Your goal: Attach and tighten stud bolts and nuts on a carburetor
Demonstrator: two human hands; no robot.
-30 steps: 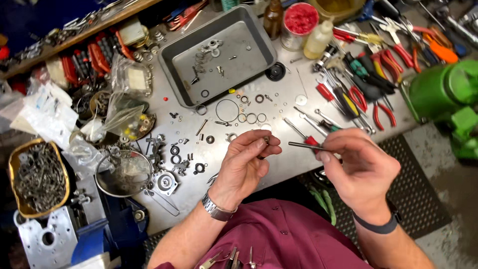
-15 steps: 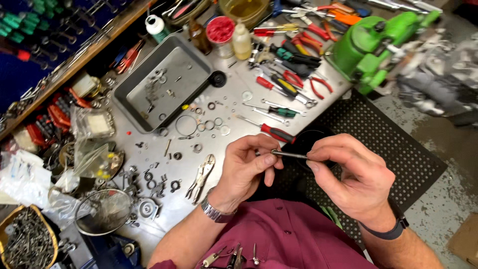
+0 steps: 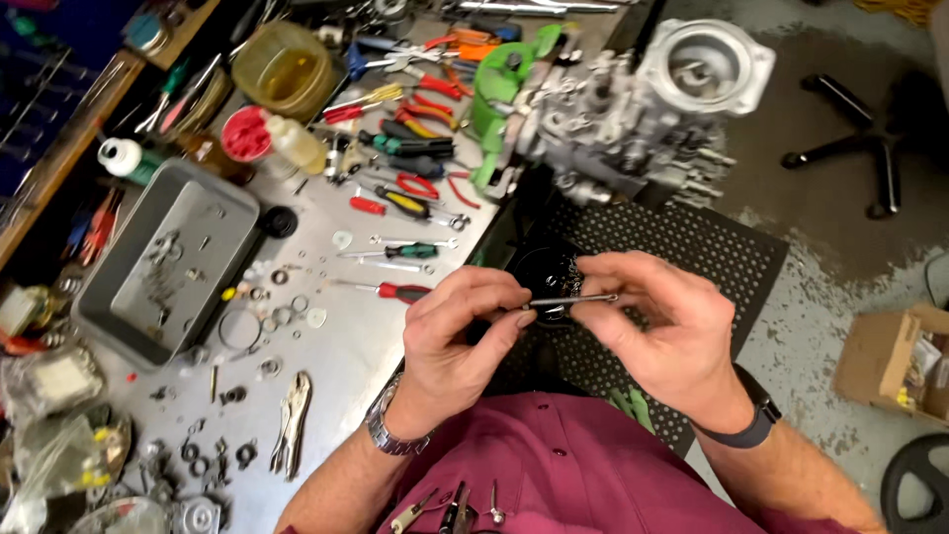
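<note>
Now both hands at chest height over black mat [image 3: 692, 257]. Left hand [image 3: 460, 331] fingertips pinched on tip of thin metal rod [image 3: 573, 299]; right hand [image 3: 662, 326] fingers clamped round its other end. Bench [image 3: 366, 336] beside, strewn with washers, screwdrivers.

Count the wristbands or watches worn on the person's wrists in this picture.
2. A metal-link watch sits on the left wrist, nearest the bench; a dark band circles the right wrist, above the perforated floor mat. None seems hidden.
</note>
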